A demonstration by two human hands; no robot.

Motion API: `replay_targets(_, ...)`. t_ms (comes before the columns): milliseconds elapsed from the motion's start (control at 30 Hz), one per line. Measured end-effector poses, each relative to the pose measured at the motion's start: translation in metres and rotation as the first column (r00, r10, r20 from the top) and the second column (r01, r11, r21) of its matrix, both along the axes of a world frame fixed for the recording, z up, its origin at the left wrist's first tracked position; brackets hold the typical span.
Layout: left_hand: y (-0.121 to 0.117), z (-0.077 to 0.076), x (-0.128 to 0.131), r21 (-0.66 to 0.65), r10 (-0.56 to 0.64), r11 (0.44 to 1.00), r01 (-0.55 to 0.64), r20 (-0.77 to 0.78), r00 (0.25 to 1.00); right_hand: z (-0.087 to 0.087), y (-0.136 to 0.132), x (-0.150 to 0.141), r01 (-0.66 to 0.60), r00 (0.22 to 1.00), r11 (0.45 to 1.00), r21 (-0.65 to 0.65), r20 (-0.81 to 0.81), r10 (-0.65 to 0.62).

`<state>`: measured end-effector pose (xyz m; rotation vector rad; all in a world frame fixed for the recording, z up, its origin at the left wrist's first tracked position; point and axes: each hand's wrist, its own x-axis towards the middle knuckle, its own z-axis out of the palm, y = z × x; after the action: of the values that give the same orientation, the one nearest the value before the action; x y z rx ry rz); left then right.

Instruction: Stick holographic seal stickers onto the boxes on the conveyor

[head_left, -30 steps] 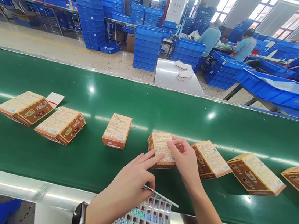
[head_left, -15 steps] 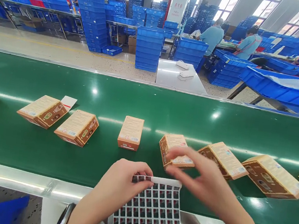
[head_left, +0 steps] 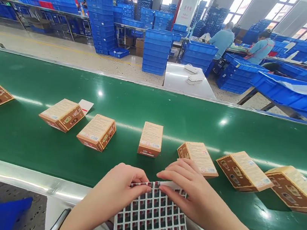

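Observation:
My left hand (head_left: 124, 187) pinches the top edge of a sheet of small stickers (head_left: 152, 221), which are dark and red in a white grid. The sheet tilts over the belt's near edge. My right hand (head_left: 189, 186) is at the sheet's upper right, thumb against its face and fingers just above its edge, with a gap between thumb and index finger. Behind the right fingers lies a brown and cream carton (head_left: 200, 157), partly covered by them. Another carton (head_left: 150, 139) stands left of it, beyond the left hand.
More cartons lie along the green conveyor belt (head_left: 127, 100), including one (head_left: 63, 114) beside a white flap (head_left: 86, 106) and a tilted one (head_left: 244, 171) at right. Past the belt are a metal table (head_left: 181, 77), stacked blue crates (head_left: 156, 52) and several people at work.
The cartons have shifted right along the belt. My right hand has left the carton and come back to the sticker sheet. My left hand has drawn back from the carton, and the sheet now faces up.

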<state>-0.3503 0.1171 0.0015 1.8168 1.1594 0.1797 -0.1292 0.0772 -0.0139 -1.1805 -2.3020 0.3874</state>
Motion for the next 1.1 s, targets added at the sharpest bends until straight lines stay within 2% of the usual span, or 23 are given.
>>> replay_targets(100, 0.003, -0.003, 0.002, -0.024, 0.034, 0.999, -0.033, 0.049, 0.998, -0.003, -0.004, -0.008, -0.004, 0.997, 0.974, 0.226, 0.078, -0.014)
replay_targets(200, 0.005, -0.007, 0.003, -0.057, 0.064, 0.997, -0.059, 0.086, 0.994, -0.007, -0.009, -0.009, 0.012, 0.997, 0.951, 0.308, 0.064, -0.033)
replay_targets(267, 0.006, -0.01, 0.002, -0.068, 0.069, 0.996, -0.063, 0.091, 0.993, -0.011, -0.007, -0.005, 0.041, 0.997, 0.974, 0.224, -0.069, -0.026)
replay_targets(333, 0.007, -0.01, 0.001, -0.034, 0.069, 0.997, -0.066, 0.078, 0.995, -0.017, 0.003, 0.002, 0.139, 0.945, 0.99, 0.014, -0.301, -0.129)
replay_targets(367, 0.007, -0.011, 0.001, 0.01, 0.061, 0.998, -0.062, 0.076, 0.995, -0.021, 0.012, 0.007, 0.204, 0.875, 0.971, -0.121, -0.423, -0.237)
replay_targets(433, 0.01, -0.012, 0.003, 0.139, 0.015, 0.99, -0.025, 0.074, 0.997, -0.03, 0.034, 0.015, 0.286, 0.644, 0.874, -0.393, -0.596, -0.479)
replay_targets(500, 0.015, -0.016, 0.01, 0.257, -0.073, 0.965, 0.053, 0.067, 0.995, -0.04, 0.057, 0.021, 0.243, 0.392, 0.779, -0.578, -0.676, -0.624)
replay_targets(533, 0.018, -0.019, 0.014, 0.294, -0.121, 0.95, 0.102, 0.05, 0.991, -0.045, 0.068, 0.022, 0.204, 0.301, 0.753, -0.625, -0.692, -0.656)
replay_targets(600, 0.025, -0.027, 0.024, 0.336, -0.205, 0.922, 0.191, 0.006, 0.979, -0.053, 0.084, 0.023, 0.167, 0.185, 0.731, -0.662, -0.707, -0.683)
replay_targets(733, 0.03, -0.043, 0.042, 0.426, -0.279, 0.86, 0.28, -0.067, 0.958, -0.064, 0.095, 0.018, 0.226, 0.059, 0.689, -0.689, -0.696, -0.715)
replay_targets(900, 0.029, -0.046, 0.055, 0.467, -0.301, 0.823, 0.322, -0.122, 0.946, -0.067, 0.092, 0.019, 0.297, -0.005, 0.656, -0.693, -0.689, -0.725)
replay_targets(1100, 0.03, -0.044, 0.07, 0.47, -0.339, 0.807, 0.357, -0.125, 0.932, -0.073, 0.09, 0.032, 0.42, 0.043, 0.627, -0.656, -0.676, -0.736)
